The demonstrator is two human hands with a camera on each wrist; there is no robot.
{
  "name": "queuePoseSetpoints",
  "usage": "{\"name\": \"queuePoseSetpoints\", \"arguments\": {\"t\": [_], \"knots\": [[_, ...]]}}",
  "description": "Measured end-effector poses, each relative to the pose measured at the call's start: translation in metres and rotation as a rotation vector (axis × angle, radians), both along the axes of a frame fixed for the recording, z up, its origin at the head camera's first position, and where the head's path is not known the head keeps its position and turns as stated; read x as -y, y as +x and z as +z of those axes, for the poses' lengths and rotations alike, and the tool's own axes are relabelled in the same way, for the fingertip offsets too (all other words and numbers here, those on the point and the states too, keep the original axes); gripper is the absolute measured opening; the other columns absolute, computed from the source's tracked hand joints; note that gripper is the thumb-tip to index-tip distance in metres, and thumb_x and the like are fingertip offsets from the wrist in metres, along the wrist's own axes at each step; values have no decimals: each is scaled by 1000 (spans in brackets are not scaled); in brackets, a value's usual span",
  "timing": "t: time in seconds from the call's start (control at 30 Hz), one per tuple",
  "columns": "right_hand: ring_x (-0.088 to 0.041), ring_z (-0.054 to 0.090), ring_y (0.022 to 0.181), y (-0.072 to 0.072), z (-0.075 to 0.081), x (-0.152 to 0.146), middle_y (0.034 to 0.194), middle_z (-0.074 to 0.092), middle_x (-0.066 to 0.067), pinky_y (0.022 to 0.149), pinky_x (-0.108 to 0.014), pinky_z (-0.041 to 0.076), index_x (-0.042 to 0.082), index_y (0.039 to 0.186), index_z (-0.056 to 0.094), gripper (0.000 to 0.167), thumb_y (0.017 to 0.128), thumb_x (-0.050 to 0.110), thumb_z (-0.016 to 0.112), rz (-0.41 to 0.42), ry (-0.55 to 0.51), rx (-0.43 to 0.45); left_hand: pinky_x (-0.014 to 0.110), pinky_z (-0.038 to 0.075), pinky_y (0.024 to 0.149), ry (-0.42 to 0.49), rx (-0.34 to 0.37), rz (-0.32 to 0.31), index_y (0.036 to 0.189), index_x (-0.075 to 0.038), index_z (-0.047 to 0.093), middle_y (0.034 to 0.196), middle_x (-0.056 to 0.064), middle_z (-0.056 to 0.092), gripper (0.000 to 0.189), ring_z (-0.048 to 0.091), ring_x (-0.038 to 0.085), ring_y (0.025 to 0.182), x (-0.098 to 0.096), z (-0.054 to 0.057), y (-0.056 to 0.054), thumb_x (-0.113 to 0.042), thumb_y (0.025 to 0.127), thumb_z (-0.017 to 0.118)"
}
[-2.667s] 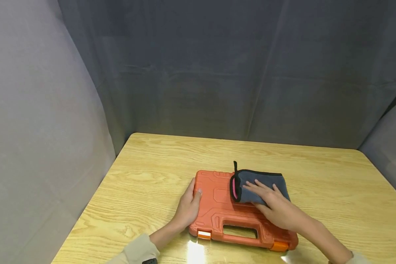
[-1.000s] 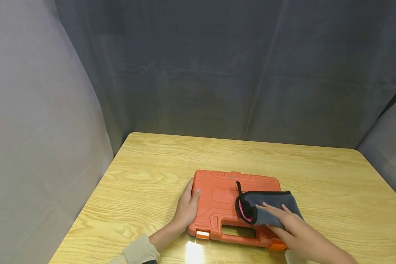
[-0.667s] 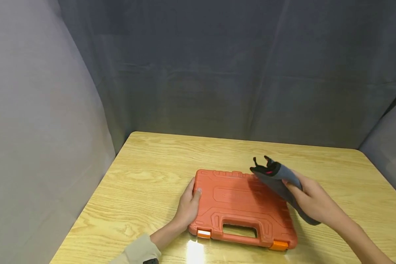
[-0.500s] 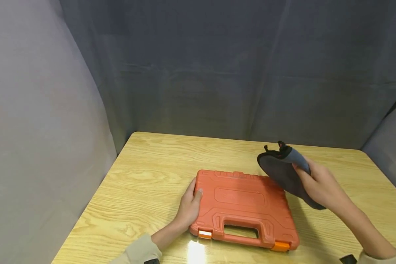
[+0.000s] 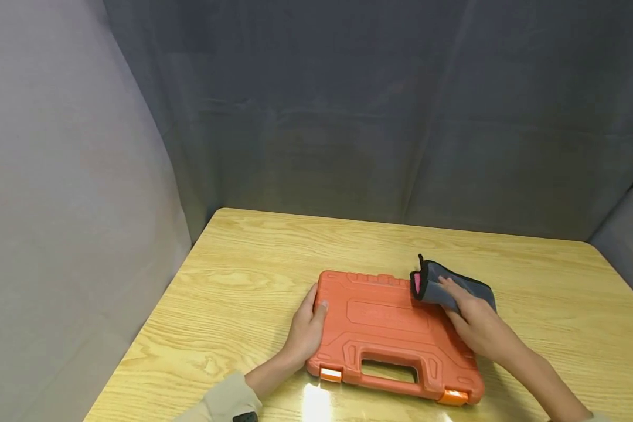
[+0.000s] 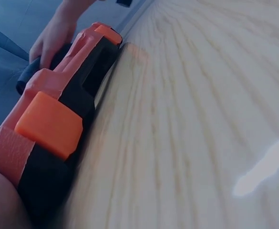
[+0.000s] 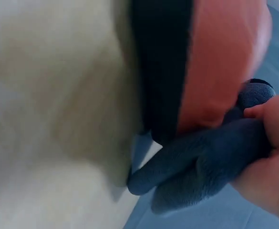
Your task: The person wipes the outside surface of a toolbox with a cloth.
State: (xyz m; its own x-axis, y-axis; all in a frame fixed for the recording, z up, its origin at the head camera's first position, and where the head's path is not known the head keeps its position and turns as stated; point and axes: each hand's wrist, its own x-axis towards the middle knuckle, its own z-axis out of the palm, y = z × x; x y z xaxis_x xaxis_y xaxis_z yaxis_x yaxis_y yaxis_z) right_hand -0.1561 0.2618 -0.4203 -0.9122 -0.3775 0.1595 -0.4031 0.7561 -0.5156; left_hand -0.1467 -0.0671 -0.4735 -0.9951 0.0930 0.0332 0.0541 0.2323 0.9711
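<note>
A red plastic tool case (image 5: pixel 385 316) with orange latches and a cut-out handle lies flat on the table. My left hand (image 5: pixel 305 331) grips its left side, thumb on the lid and fingers along the edge. At the case's far right corner my right hand (image 5: pixel 477 322) holds a folded grey-blue cleaning cloth (image 5: pixel 477 287) with black edging, a small loop and a pink inner side. In the right wrist view the cloth (image 7: pixel 215 157) bends around the case's edge, against its red and black sides. The left wrist view shows an orange latch (image 6: pixel 51 124) close up.
The wood-grain table (image 5: pixel 232 293) extends around the case on all sides. A dark curtain (image 5: pixel 322 117) hangs behind the table's far edge, and a light grey curtain (image 5: pixel 63 205) stands along the left.
My right hand wiped toward the near side of the lid, lifted the cloth and turned it over, then brought it down at the far right corner. My left hand kept its hold on the case.
</note>
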Motion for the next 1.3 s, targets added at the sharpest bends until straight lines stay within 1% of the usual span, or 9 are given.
{"name": "queuePoseSetpoints", "arguments": {"t": [0.2, 0.47, 0.57, 0.73, 0.97, 1.07, 1.17, 1.23, 1.3], "knots": [[-61, 37, 128, 22, -8, 4, 147, 37, -37, 98, -70, 35, -10, 146, 40, 58, 92, -8, 61, -24, 6, 32, 52, 19, 117, 10, 18, 3, 157, 2, 19, 160, 21, 24, 56, 20, 36, 147, 0, 1, 2, -18, 109, 40], [-54, 48, 124, 45, -6, 3, 145, 43, -33, 93, -63, 45, -7, 144, 46, 58, 90, -6, 66, 6, 54, 43, 53, 19, 117, 11, 37, 30, 157, 2, 20, 160, 22, 25, 56, 21, 36, 146, 0, 0, 4, -19, 109, 41], [-55, 49, 122, 52, -6, 2, 144, 45, -33, 90, -61, 48, -7, 144, 46, 59, 90, -7, 67, 37, 65, 73, 52, 19, 117, 17, 32, 34, 157, 2, 21, 159, 22, 25, 56, 22, 36, 146, -1, 0, 4, -18, 109, 41], [-55, 44, 127, 66, -9, -5, 146, 41, -33, 91, -58, 48, -8, 146, 42, 63, 89, -5, 68, 86, 71, 196, 53, 20, 116, 27, 35, 38, 157, 2, 21, 159, 22, 26, 56, 22, 36, 146, -1, 2, 5, -18, 109, 41], [-61, 52, 111, 81, -14, -13, 139, 41, -42, 76, -54, 54, -11, 145, 41, 69, 84, -5, 73, 219, 83, 182, 53, 21, 116, 34, 27, 47, 157, 1, 22, 159, 21, 27, 56, 23, 36, 146, -1, 4, 5, -19, 108, 42], [-46, 64, 101, 84, -13, -15, 135, 46, -42, 69, -42, 57, -12, 141, 45, 62, 88, 2, 72, 232, 101, 203, 53, 21, 116, 34, 31, 47, 157, 1, 22, 159, 21, 27, 56, 24, 36, 145, -1, 3, 4, -19, 109, 42], [-32, 67, 100, 86, -7, -18, 135, 52, -34, 69, -37, 56, -8, 142, 48, 54, 94, 9, 68, 184, 111, 231, 53, 21, 116, 28, 35, 45, 157, 1, 22, 159, 21, 26, 56, 23, 36, 146, -1, 2, 3, -19, 109, 42], [-20, 66, 102, 89, -4, -18, 135, 55, -27, 73, -35, 56, -2, 144, 49, 53, 96, 11, 66, 128, 92, 193, 53, 20, 117, 25, 37, 42, 157, 2, 22, 159, 21, 26, 56, 22, 36, 146, -2, 2, 3, -19, 109, 42], [-17, 62, 113, 93, -2, -13, 136, 58, -16, 77, -33, 57, 7, 145, 51, 51, 96, 11, 66, 47, 64, 101, 53, 20, 117, 24, 38, 37, 157, 2, 22, 160, 21, 26, 56, 21, 36, 146, -2, 2, 3, -19, 109, 42]]}}
